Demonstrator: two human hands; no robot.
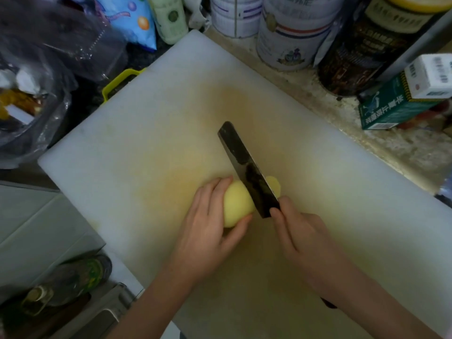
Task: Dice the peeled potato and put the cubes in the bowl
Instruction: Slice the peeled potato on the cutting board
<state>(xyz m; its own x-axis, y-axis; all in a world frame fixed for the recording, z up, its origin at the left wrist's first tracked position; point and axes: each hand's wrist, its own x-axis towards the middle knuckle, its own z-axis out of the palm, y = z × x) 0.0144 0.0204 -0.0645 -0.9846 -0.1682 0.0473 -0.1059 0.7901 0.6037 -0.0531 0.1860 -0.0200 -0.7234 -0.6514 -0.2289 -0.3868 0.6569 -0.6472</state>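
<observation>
A peeled yellow potato (236,204) lies on the white cutting board (151,133). My left hand (210,228) grips its left end, fingers curled over the top and thumb below. My right hand (300,238) holds a dark cleaver (247,167) by its handle, with the index finger along the blade's heel. The blade stands in the potato near its right end. A thin slice (274,185) shows on the far side of the blade. No bowl is in view.
Tins (291,33) and a dark jar (362,52) stand along the board's far edge. A green box (401,104) is at the right. Plastic bags (31,89) sit at the left, and a bottle (71,282) lies at the lower left.
</observation>
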